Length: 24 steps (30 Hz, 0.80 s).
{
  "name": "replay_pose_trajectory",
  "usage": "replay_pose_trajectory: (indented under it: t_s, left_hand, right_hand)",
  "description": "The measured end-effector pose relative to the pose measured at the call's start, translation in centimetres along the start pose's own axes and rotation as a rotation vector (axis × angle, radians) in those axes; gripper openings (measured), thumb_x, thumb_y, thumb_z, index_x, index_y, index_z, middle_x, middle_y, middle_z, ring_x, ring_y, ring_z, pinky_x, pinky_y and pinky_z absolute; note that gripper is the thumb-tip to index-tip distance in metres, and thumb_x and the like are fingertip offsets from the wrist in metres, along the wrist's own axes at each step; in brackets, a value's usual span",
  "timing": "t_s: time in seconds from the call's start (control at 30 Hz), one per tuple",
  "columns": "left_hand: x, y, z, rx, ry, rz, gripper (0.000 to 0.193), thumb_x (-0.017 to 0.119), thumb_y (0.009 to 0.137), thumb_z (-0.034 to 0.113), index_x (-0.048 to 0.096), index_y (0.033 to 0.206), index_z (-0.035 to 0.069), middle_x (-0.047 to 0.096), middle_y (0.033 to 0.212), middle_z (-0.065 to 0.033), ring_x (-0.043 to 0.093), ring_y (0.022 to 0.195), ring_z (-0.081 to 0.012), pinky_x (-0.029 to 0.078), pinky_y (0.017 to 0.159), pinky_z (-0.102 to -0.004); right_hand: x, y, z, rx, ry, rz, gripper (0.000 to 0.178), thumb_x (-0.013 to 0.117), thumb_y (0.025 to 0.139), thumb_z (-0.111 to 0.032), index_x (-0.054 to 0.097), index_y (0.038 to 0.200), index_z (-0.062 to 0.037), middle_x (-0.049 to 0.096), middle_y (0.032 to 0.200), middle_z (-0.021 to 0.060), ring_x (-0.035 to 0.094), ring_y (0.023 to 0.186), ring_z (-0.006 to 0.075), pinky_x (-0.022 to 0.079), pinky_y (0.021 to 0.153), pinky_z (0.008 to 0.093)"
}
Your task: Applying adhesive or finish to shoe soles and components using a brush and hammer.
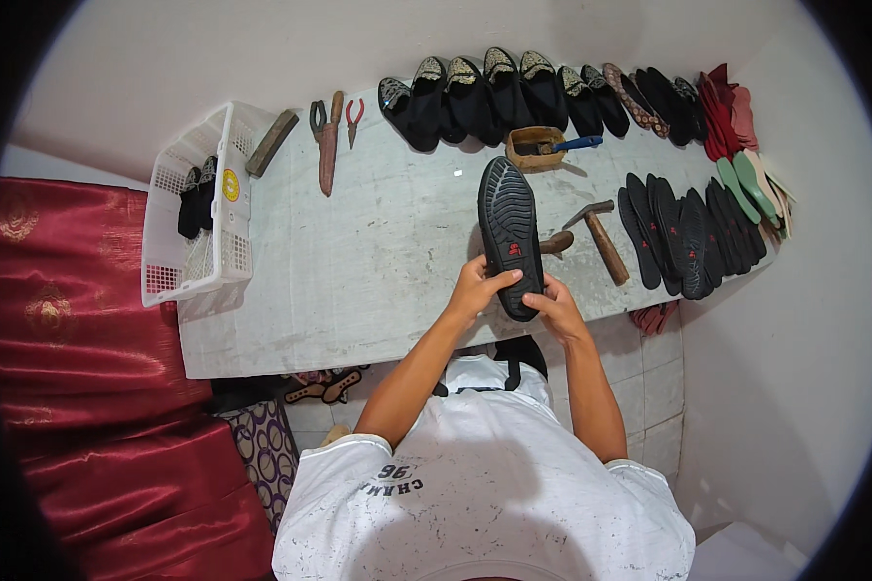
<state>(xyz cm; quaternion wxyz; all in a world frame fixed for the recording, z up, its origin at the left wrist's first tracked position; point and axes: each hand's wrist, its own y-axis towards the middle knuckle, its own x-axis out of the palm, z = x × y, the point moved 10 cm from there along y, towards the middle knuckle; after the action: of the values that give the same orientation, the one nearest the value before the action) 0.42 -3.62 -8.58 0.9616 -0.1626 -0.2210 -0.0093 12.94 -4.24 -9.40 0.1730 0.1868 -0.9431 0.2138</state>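
A black shoe (510,218) is held up over the near part of the table, its ribbed sole facing me and its toe pointing away. My left hand (477,290) grips the heel end from the left, thumb lying across the sole. From the right, my right hand (556,308) closes on the heel, its thumb pressed on the sole near the end. The shoe's upper is hidden beneath. Just right of the shoe, a curved wooden piece (556,242) shows partly, next to a hammer (606,247) with a wooden handle.
Patterned black shoes (467,97) line the table's back. A glue box (536,148) with a blue-handled brush stands before them. Black soles (693,242) and green insoles (746,186) lie right. Left are red-handled pliers (354,123), a sheathed knife (328,155) and a white basket (233,228).
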Motion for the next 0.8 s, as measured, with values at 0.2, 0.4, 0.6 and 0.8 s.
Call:
replay_pose_trajectory:
  t_s: [0.2,0.4,0.6,0.8]
  left_hand:
    - [0.0,-0.1,0.2,0.021,0.027,0.051,0.031,0.074,0.081,0.01,0.066,0.109,-0.001,0.069,0.102,-0.0097,0.064,0.091,-0.0152,0.049,0.085,-0.0301]
    - [0.5,-0.4,0.6,0.053,0.088,-0.083,0.039,0.078,0.077,0.007,0.063,0.112,-0.001,0.068,0.105,-0.0092,0.064,0.095,-0.0162,0.05,0.089,-0.0309]
    - [0.7,0.0,0.2,0.049,0.199,-0.211,0.055,0.082,0.072,0.005,0.056,0.121,0.0,0.065,0.113,-0.0091,0.062,0.102,-0.0178,0.049,0.093,-0.0314]
    - [-2.4,1.6,1.4,-0.025,0.103,0.022,0.061,0.081,0.076,0.026,0.052,0.122,-0.002,0.063,0.109,-0.0095,0.059,0.099,-0.0174,0.047,0.088,-0.0295]
  right_hand:
    - [-0.6,0.1,-0.6,-0.055,-0.028,-0.001,0.045,0.076,0.076,-0.001,0.058,0.117,0.0027,0.066,0.103,0.0063,0.063,0.094,0.0124,0.05,0.088,0.0273]
    - [-0.8,0.1,-0.9,-0.027,-0.13,0.006,0.046,0.076,0.075,0.0,0.058,0.117,0.0027,0.066,0.102,0.0057,0.064,0.091,0.0123,0.051,0.085,0.0274]
    - [-0.4,0.4,-0.6,-0.006,-0.058,-0.053,0.04,0.074,0.081,-0.009,0.059,0.116,0.0024,0.064,0.109,0.0075,0.061,0.1,0.0136,0.048,0.091,0.03]
    - [-0.9,2.5,-3.3,-0.007,-0.214,0.007,0.044,0.069,0.088,-0.023,0.055,0.121,0.0037,0.064,0.106,0.0094,0.059,0.094,0.0131,0.045,0.08,0.0248]
